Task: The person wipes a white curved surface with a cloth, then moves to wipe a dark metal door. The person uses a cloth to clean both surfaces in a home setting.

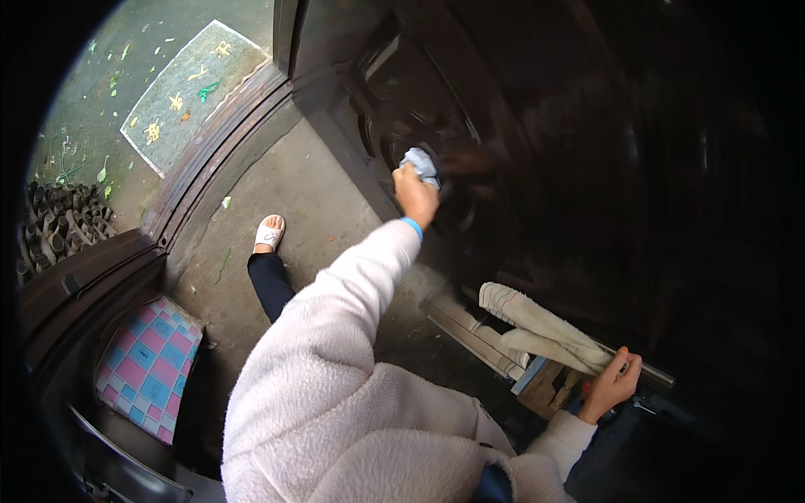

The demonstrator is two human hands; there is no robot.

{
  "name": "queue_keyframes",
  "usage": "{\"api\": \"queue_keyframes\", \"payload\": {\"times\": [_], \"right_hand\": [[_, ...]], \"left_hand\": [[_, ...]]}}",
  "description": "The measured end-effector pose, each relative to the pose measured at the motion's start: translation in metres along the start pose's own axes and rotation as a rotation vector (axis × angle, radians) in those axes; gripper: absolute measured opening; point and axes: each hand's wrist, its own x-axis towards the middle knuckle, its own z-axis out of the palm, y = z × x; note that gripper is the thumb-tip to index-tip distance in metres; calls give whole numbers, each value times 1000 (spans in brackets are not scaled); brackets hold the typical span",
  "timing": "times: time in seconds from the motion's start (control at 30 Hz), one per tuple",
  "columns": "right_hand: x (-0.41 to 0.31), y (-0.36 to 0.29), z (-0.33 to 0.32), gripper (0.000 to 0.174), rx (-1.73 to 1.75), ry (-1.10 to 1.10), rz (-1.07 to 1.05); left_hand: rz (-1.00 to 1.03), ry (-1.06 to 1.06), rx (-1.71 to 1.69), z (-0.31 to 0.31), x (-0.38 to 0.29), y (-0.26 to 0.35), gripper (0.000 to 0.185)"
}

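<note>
My left hand (pixel 418 196), with a blue band at the wrist, is closed around a crumpled whitish-blue cloth (pixel 421 165). It holds the cloth at the carved panel of a dark brown door (pixel 541 157); whether the two touch is hard to tell. Lower right, my right hand (pixel 611 385) grips the upper end of a beige towel (pixel 541 317) with striped ends. The towel hangs down in two flaps from beside a metal bar (pixel 660 376). Part of the bar is hidden behind the towel and fingers.
A ridged door sill (pixel 214 141) crosses the concrete floor (pixel 295 170). Beyond it lie a doormat (pixel 195 94) bearing writing, scattered leaves and stacked firewood (pixel 63 223). A checkered pad (pixel 151 371) lies at lower left. Boxes (pixel 484 342) stand below the towel. My slippered foot (pixel 270 232) is on the floor.
</note>
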Motion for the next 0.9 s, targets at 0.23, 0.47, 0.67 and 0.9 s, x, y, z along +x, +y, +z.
{"api": "queue_keyframes", "payload": {"times": [0.23,0.47,0.67,0.9], "right_hand": [[0,-14,0,27,48,33,12],[2,0,5,29,65,41,-3],[-1,0,4,30,62,27,56],[1,3,3,25,93,31,79]], "left_hand": [[497,59,-131,-26,-14,66,51],[80,92,-179,-31,62,-2,31],[393,25,-198,-28,-5,16,39],[156,106,-70,-6,41,-60,29]]}}
